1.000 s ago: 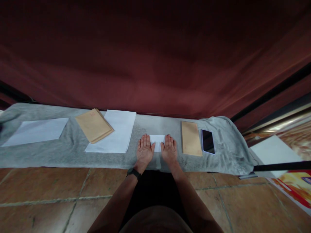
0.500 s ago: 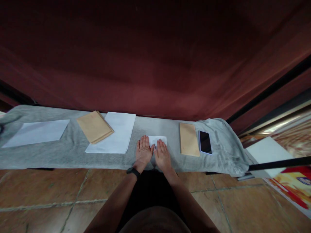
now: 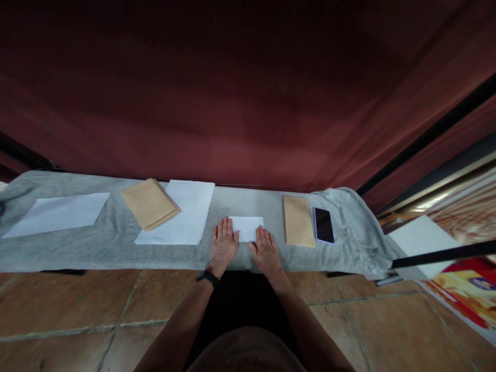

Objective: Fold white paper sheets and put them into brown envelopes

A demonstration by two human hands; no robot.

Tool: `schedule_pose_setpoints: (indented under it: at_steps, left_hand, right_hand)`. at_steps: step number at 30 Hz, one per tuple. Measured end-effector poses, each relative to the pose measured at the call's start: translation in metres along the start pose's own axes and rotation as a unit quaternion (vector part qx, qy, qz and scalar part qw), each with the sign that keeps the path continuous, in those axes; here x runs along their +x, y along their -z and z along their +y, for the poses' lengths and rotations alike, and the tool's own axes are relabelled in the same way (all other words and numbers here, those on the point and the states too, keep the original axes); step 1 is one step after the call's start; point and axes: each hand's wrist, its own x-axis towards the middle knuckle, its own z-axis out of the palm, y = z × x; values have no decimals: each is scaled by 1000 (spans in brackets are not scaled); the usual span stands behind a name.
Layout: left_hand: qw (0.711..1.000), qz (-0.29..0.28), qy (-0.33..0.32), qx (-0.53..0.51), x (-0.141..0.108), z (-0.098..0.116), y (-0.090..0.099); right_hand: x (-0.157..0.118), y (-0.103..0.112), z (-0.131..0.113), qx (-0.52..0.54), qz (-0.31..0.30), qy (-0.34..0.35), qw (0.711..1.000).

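Head view: white paper (image 3: 249, 228) lies long-axis crosswise; left hand (image 3: 223, 243) at its left edge, right hand (image 3: 267, 251) near-right corner; fingers flat, unclenched.

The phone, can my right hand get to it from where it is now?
Probably yes. A brown envelope lies between the right hand and the phone, but it looks flat enough to reach over, and nothing covers the phone.

Left hand (image 3: 225, 245) and right hand (image 3: 267, 250) touch white paper (image 3: 247, 225) on grey cloth (image 3: 250, 200).
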Motion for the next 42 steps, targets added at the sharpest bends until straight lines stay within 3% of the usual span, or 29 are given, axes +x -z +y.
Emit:
schedule_pose_setpoints:
  at_steps: [6,10,12,15,17,21,27,32,39,42]
  left_hand:
    - [1000,16,19,-9,-9,-12,6]
    - [997,57,41,-13,-16,-7,11]
    - [998,51,2,-22,-21,3,12]
    - [994,2,-105,-43,-30,25,10]
    - [990,-19,-134,-46,-36,37,6]
    - [993,-17,-110,-31,-41,40,0]
    - [999,2,-49,-16,-43,16,2]
    - [1000,-2,-14,-12,-35,17,5]
    - [991,-76,-102,-40,-8,57,-1]
    - [990,-81,-112,-43,0,59,-6]
  right_hand:
    - [-1,0,0,-5,-3,-13,1000]
    - [-1,-1,-1,2,8,-13,1000]
    - [-2,-1,-1,7,11,-16,1000]
    - [-3,0,-1,11,7,-15,1000]
    - [-3,1,0,11,-1,-11,1000]
    - [-4,2,0,9,-9,-9,1000]
    - [-3,3,-1,17,-4,-16,1000]
    - [-2,7,-3,14,-14,-22,1000]
    - [-1,13,-3,1,-52,-13,999]
    - [0,13,-4,-2,-57,-10,998]
